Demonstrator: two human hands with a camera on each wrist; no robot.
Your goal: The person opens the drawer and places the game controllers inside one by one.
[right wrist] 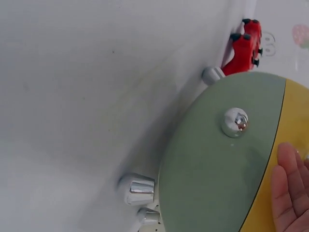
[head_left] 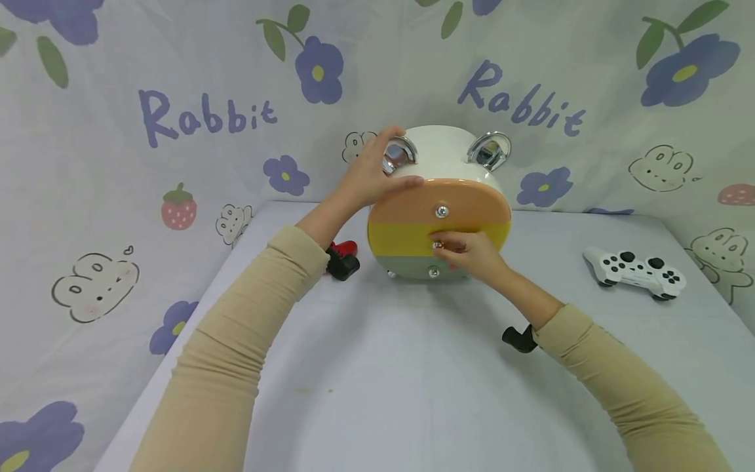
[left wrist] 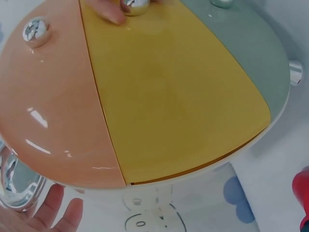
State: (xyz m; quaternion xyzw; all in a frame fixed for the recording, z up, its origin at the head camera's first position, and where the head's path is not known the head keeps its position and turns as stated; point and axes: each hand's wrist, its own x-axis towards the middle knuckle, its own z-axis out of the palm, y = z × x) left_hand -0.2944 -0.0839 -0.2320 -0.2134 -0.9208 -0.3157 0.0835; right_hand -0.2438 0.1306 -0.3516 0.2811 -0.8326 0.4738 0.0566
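White cloth [head_left: 224,52] printed with flowers and rabbits backs a pale surface [head_left: 377,406]. Above that surface, the right hand [head_left: 474,252] pinches the small silver knob [head_left: 438,245] of a yellow drawer [head_left: 401,241] between thumb and fingers. Higher up, the left hand [head_left: 370,172] lies spread and unclenched about a silver ear [head_left: 407,157], its thumb along the rim above the orange drawer [head_left: 407,206]; how firmly it presses cannot be told. Both hands touch one rounded cabinet [head_left: 439,151], which stands upright straight ahead of the person.

Just above the right hand is the orange drawer's own knob [head_left: 442,212]; just below is the green drawer [head_left: 407,263]. A thin gap shows along the yellow drawer's edge on the left hand's side, so it may sit slightly out of line.

Good work here calls for a centred pinch and a straight, even motion, with the left hand bracing the cabinet against tipping or sliding. Fingertips could slip on so small and glossy a knob.

Farther out, a red controller [head_left: 348,248] lies below the left hand, partly hidden, and a white controller [head_left: 637,272] well to the right hand's right.
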